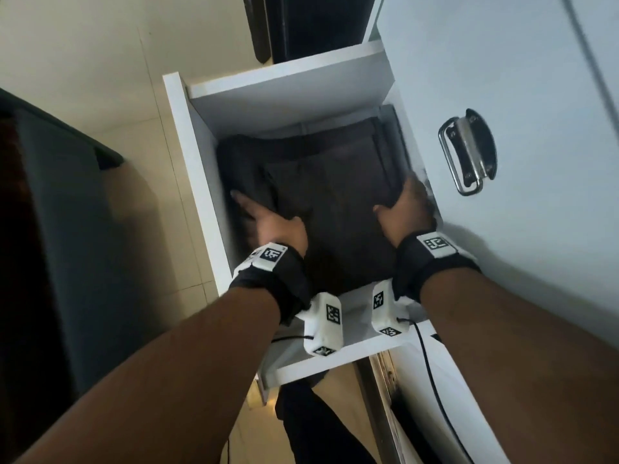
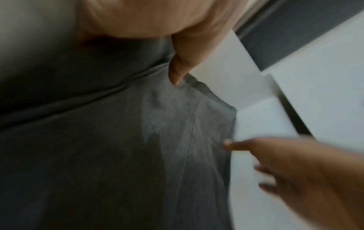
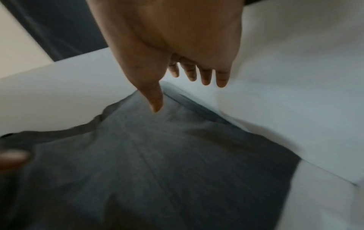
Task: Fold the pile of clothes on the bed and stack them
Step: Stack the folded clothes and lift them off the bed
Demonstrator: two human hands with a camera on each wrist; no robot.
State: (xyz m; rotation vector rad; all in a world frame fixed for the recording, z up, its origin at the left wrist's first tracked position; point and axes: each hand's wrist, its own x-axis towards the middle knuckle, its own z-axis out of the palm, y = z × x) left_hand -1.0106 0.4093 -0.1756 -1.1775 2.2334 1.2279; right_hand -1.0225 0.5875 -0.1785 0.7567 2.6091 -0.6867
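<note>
Folded dark clothes (image 1: 321,195) in white shelf (image 1: 284,82); left hand (image 1: 271,222), right hand (image 1: 405,209) flank stack, fingers straight, pressing sides.

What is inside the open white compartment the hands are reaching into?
Folded dark grey clothes fill the white compartment, one piece lying on another. The left hand and right hand flank the top piece. Anything beneath the clothes is covered.
</note>
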